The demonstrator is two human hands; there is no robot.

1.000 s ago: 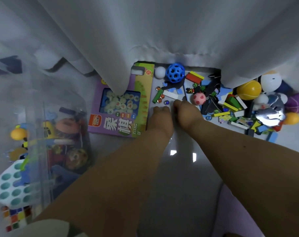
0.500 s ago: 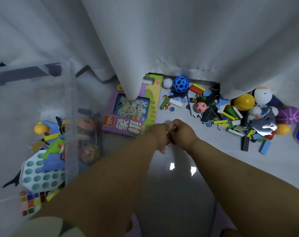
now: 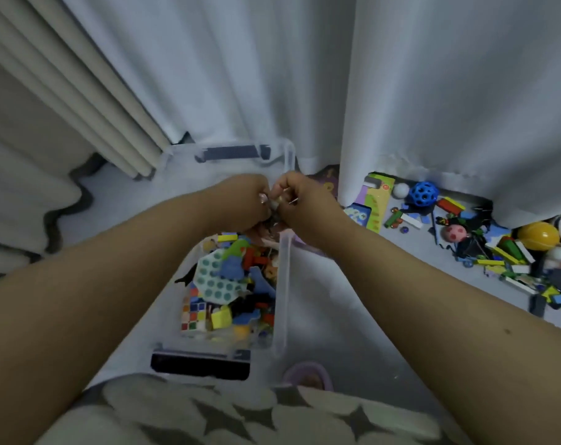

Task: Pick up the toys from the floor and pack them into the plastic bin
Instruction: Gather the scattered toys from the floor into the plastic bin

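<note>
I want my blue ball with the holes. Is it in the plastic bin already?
No, the blue ball lies on the floor by the curtain, well to the right of the plastic bin.

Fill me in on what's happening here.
A person is tidying toys off the floor into a clear plastic bin. Both hands are cupped together over the bin's far end, the left hand and right hand holding a clutch of small pieces, too blurred to identify. The bin already holds a jumble of toys, while a pile of blocks and balls lies on the floor to the right by the curtain.
</note>
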